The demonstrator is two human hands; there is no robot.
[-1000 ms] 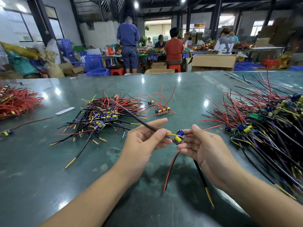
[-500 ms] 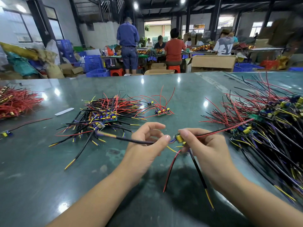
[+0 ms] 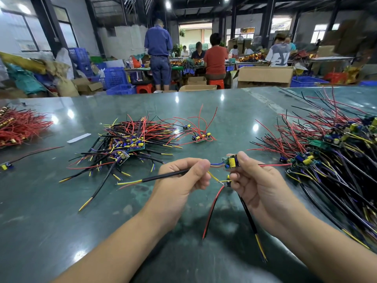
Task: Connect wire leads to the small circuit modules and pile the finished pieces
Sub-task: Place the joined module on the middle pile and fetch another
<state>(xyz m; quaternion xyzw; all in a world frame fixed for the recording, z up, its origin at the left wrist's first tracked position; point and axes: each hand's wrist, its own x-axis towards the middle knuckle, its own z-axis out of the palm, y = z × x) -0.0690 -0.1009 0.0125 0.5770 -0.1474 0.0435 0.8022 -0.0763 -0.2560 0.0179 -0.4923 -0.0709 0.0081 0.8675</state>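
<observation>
since a second ago the left hand (image 3: 183,176), pinching the black sheathed cable (image 3: 163,177), has swung it flat and leftward, while the right hand (image 3: 255,180) grips the small green circuit module (image 3: 230,160); joining under way.

Both bare forearms reach forward, hands nearly meeting at centre. The left hand (image 3: 183,176) has fingers curled, thumb pinched against forefinger. The right hand (image 3: 257,180) is curled likewise, thumb pointing up.

Cut-off piles and hidden joins

The right pile (image 3: 336,152) and red wires (image 3: 18,127) run off-frame; fingers (image 3: 204,170) hide the cable's (image 3: 163,177) end; the module's (image 3: 230,161) joints are too small.
</observation>
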